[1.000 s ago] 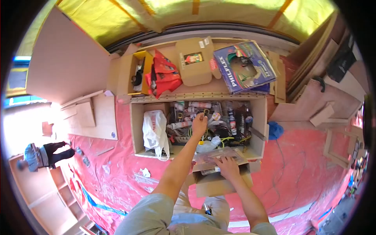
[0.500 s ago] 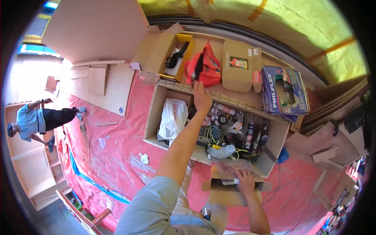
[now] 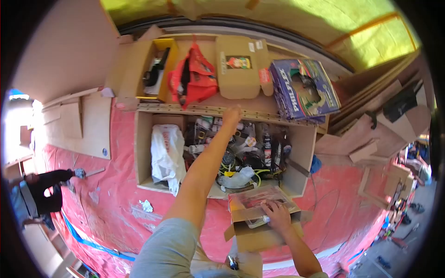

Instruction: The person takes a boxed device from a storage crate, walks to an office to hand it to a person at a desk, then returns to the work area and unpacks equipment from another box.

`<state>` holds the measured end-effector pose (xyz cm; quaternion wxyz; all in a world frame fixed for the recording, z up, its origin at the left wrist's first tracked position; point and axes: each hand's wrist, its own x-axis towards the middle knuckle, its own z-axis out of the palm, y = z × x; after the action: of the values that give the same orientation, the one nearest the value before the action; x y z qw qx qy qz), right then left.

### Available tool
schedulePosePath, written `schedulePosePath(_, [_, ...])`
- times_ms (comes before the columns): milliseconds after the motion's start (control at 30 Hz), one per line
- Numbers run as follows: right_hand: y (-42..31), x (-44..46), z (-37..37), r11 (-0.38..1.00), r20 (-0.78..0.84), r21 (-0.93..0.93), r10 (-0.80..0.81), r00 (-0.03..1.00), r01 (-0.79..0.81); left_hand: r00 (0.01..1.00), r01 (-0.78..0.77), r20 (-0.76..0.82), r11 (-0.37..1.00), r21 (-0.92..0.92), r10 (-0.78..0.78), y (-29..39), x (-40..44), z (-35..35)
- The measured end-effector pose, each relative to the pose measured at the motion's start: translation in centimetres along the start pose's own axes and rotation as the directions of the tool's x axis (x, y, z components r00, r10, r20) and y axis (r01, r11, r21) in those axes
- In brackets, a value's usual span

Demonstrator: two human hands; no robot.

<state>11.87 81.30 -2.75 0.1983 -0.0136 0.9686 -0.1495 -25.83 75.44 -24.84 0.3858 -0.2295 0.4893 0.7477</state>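
My left hand (image 3: 232, 115) is stretched out over the back rail of a wooden crate (image 3: 143, 155). Its fingers look curled but are smeared, and I see nothing in them. Beyond it lie a red bag (image 3: 201, 81) and a brown cardboard box (image 3: 238, 83). Nearer to me, my right hand (image 3: 277, 214) grips a clear plastic case (image 3: 252, 201) at the mouth of an open cardboard box (image 3: 259, 238). A small white piece shows by its thumb. Spray cans, cables and a white plastic bag (image 3: 167, 153) fill the crate.
A yellow box (image 3: 165, 69) and a purple PHILFLEX box (image 3: 306, 88) stand on the ledge behind the crate. Red sheeting (image 3: 120, 194) covers the floor. At the left is another person (image 3: 39, 192); wood panels (image 3: 384, 88) lean at the right.
My left hand has left the red bag and come to the crate's back rail. My right hand still grips the plastic case, and the cardboard box is tilted. The view has turned right.
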Motion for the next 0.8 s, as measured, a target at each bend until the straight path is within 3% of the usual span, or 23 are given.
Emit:
schedulePosePath(33, [-0.1, -0.1, -0.1, 1.0, 0.001, 0.006, 0.019, 1.0, -0.019, 1.0, 0.027, -0.008, 0.977, -0.21, -0.029, -1.1, 1.5, 1.0])
schedulePosePath(100, [-0.4, 0.0, -0.1, 0.999, -0.005, 0.012, 0.044, 0.999, -0.044, 0.998, -0.017, -0.066, 0.934, -0.356, -0.007, -1.8, 5.0, 3.5])
schedulePosePath(167, [-0.3, -0.3, -0.3, 0.999, 0.012, 0.004, 0.053, 0.999, -0.053, 0.972, -0.038, -0.219, 0.868, -0.495, -0.082, -1.4, 6.9, 5.1])
schedulePosePath(267, [-0.1, -0.4, 0.0, 0.996, -0.019, 0.059, 0.064, 0.998, -0.063, 0.995, -0.066, -0.099, 0.827, -0.558, 0.012, -2.4, 10.2, 3.3])
schedulePosePath(367, [0.0, -0.6, 0.2, 0.994, 0.011, 0.077, 0.081, 0.997, -0.082, 0.985, -0.165, -0.156, 0.715, -0.679, 0.079, 0.1, 8.5, 2.8])
schedulePosePath(433, [0.1, -0.5, -0.2, 0.993, -0.009, 0.092, 0.076, 0.997, -0.075, 0.959, -0.075, 0.085, 0.532, -0.844, 0.271, 1.8, 11.1, -2.5])
schedulePosePath(500, [0.1, -0.3, -0.5, 0.992, -0.028, 0.105, 0.077, 0.997, -0.073, 0.977, -0.008, 0.03, 0.179, -0.984, 0.21, 4.8, 7.4, -3.7])
schedulePosePath(600, [0.4, -0.1, -0.7, 0.995, -0.052, 0.084, 0.06, 0.997, -0.055, 0.989, -0.106, -0.069, 0.311, -0.945, 0.128, 7.0, 5.1, -4.3])
schedulePosePath(700, [0.3, -0.5, -0.1, 0.997, -0.068, 0.053, 0.055, 0.996, -0.051, 0.988, -0.087, -0.026, 0.405, -0.91, 0.154, 7.2, 4.9, -4.5])
schedulePosePath(800, [0.3, -0.7, 0.4, 0.997, -0.067, 0.051, 0.06, 0.996, -0.056, 0.974, -0.203, -0.102, 0.578, -0.791, 0.202, 6.2, 6.1, -3.0])
